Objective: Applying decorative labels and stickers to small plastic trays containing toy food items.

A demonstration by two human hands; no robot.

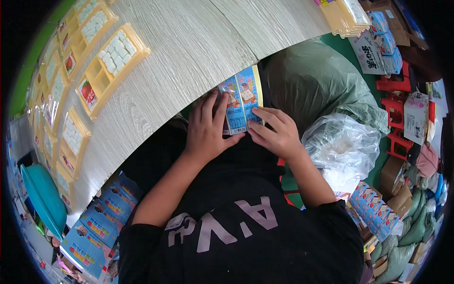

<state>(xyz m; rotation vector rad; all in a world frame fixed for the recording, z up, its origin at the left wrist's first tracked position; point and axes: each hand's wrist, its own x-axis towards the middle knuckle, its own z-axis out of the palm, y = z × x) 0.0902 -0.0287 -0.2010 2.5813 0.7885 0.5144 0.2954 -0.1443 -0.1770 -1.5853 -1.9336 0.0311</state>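
Observation:
A flat blue printed carton (243,97) with a pale yellow edge rests in my lap, just below the table's curved edge. Along its left side my left hand (206,124) grips it, fingers bent over the edge and thumb near the lower corner. My right hand (276,132) holds the lower right side, with its fingertips on the printed face. Whatever supports the carton from underneath is hidden.
On the grey wood-grain table (189,42) stand yellow trays (116,71) with white pieces, and a tray stack (347,19). Blue printed boxes (97,222) lie at lower left, beside a teal basin (42,199). Plastic bags (326,80) and red stools (395,111) are at right.

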